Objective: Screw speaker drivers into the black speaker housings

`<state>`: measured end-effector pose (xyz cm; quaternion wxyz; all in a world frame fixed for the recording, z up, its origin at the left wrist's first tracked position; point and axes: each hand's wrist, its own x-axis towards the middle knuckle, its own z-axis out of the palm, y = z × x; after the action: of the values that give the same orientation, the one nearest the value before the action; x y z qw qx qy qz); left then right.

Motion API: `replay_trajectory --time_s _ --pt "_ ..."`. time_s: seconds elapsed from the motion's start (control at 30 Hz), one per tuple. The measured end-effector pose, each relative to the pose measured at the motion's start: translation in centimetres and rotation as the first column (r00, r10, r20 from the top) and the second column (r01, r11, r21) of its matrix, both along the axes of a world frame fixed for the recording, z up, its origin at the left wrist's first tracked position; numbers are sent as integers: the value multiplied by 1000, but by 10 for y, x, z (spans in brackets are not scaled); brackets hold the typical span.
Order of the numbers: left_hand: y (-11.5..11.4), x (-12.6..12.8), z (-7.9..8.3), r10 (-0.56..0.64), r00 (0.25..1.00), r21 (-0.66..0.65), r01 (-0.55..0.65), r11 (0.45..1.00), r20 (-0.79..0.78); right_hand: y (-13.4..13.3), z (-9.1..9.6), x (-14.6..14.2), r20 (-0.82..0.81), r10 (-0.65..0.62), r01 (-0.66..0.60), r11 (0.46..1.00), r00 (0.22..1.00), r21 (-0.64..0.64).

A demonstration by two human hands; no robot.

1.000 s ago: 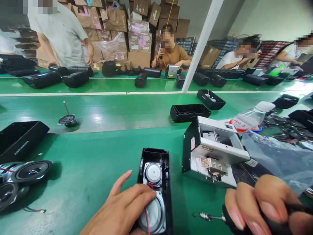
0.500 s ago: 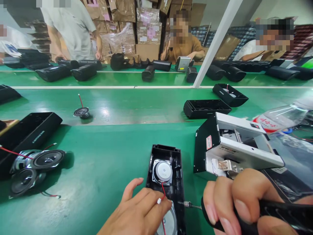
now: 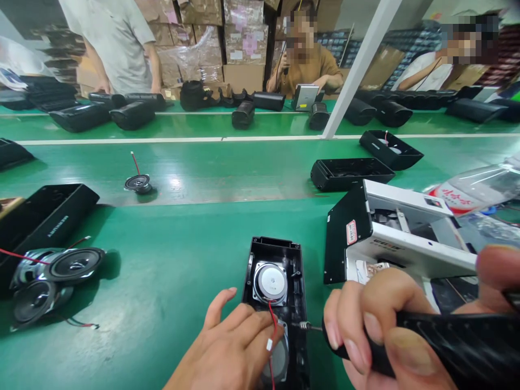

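A black speaker housing (image 3: 298, 309) lies open side up on the green bench. In its far half sits a speaker driver (image 3: 272, 281) with its silver back up; a second speaker driver (image 3: 280, 355) is in the near half, partly hidden. Across that near one rests my left hand (image 3: 231, 346), fingers stretched out and thumb spread away. Red wire with a white connector (image 3: 270, 344) runs by its fingertips. My right hand (image 3: 385, 330) is wrapped round a black electric screwdriver (image 3: 459, 341), held nearly level. Its bit (image 3: 306, 326) points left at the housing's right wall; contact is unclear.
At left, loose speaker drivers (image 3: 77, 262) lie beside a black housing (image 3: 52, 216); another driver (image 3: 138, 183) stands farther back. A black-and-white screw feeder (image 3: 349, 238) and plastic bottle (image 3: 475, 189) are at right. More housings (image 3: 351, 173) and co-workers (image 3: 320, 65) are beyond.
My right hand and the screwdriver have shifted slightly left and up, with the bit now over the housing's right wall. My left hand stays nearly in place; the view has tilted slightly.
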<state>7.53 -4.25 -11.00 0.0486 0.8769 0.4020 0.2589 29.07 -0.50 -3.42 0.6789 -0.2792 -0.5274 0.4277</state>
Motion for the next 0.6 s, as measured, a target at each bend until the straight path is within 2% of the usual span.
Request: replay_trajectory --time_s 0.13,0.27,0.4,0.47,0.6 --pt "2 3 9 26 998 20 -27 999 52 -3 -5 -7 34 -13 16 996 999 -91" --pt "1 3 5 26 999 21 -26 999 41 -1 -16 -10 41 25 -23 998 999 -50" --pt "-1 3 1 24 998 25 -26 999 64 -1 -22 -13 19 -5 6 999 1000 -43" --pt "-1 3 6 18 998 28 -20 999 62 -2 -24 -14 27 -2 3 999 1000 -40" --pt "3 3 19 -27 999 8 27 1000 -47 -1 -27 -18 52 -1 3 999 999 -37"
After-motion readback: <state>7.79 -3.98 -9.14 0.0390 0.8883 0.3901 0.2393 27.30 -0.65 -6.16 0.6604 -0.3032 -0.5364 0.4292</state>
